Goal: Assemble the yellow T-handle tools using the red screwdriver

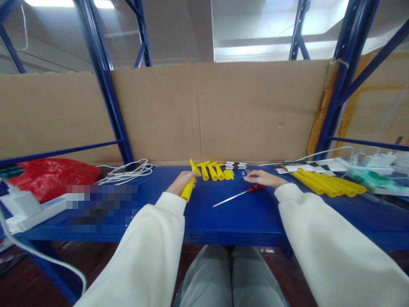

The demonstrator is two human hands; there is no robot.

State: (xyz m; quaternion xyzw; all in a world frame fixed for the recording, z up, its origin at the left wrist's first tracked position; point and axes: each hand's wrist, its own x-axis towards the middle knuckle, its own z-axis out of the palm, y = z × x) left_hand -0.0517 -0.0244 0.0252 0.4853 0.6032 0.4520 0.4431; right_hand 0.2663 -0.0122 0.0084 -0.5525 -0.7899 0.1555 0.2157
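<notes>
My left hand (182, 182) is wrapped round a yellow plastic tube with a crosspiece at its top (188, 192), held tilted above the blue tabletop. My right hand (260, 177) has thumb and fingers brought together beside some tiny silvery screw-like pieces (243, 173); what they pinch is too small to make out. Just under this hand lies a screwdriver (231, 198) with a red handle, its shaft pointing left. Between the hands are several yellow T-shaped tube pieces (212, 171), small yellow parts (228, 174) and a stack of black-and-white strips (235, 165).
Long yellow tubes (329, 184) lie in a row at the right, near a green-and-white object (377, 181). On the left are a red plastic bag (59, 175), coiled white cable (132, 171) and a power strip (47, 211). Cardboard (249, 111) walls the back between blue posts.
</notes>
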